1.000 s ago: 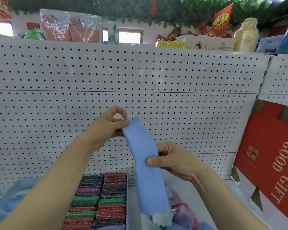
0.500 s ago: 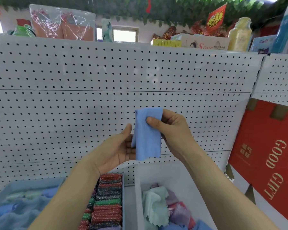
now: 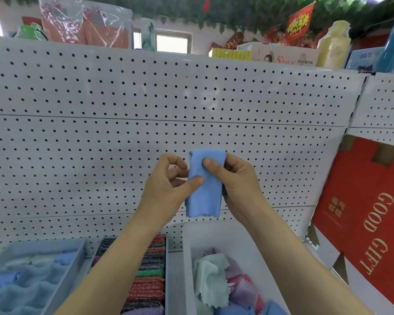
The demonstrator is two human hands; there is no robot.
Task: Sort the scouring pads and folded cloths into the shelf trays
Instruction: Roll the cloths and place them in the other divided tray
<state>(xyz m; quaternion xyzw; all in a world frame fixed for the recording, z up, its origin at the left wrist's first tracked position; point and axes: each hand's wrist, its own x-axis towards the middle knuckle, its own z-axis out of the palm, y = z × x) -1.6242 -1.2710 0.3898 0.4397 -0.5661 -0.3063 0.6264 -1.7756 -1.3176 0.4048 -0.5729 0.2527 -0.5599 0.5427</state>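
A folded light-blue cloth (image 3: 204, 189) hangs upright in front of the pegboard, held by both hands. My left hand (image 3: 168, 189) pinches its left edge with the thumb across the front. My right hand (image 3: 234, 180) grips its right side near the top fold. Below, a white tray (image 3: 241, 237) holds loose mint, pink and blue cloths (image 3: 216, 283). To its left a tray holds rows of glittery scouring pads (image 3: 149, 276) in red, green and dark colours. At far left a blue tray (image 3: 55, 246) contains rolled blue and pale cloths.
The white pegboard back wall (image 3: 146, 137) rises behind the trays. A red "GOOD GIFT" box (image 3: 369, 223) stands on the shelf at right. Packaged goods line the shelf top above.
The long hanging cloth was folded in half and is now a short strip. My left hand has closed its thumb onto the cloth's left edge; the view tilted down a little.
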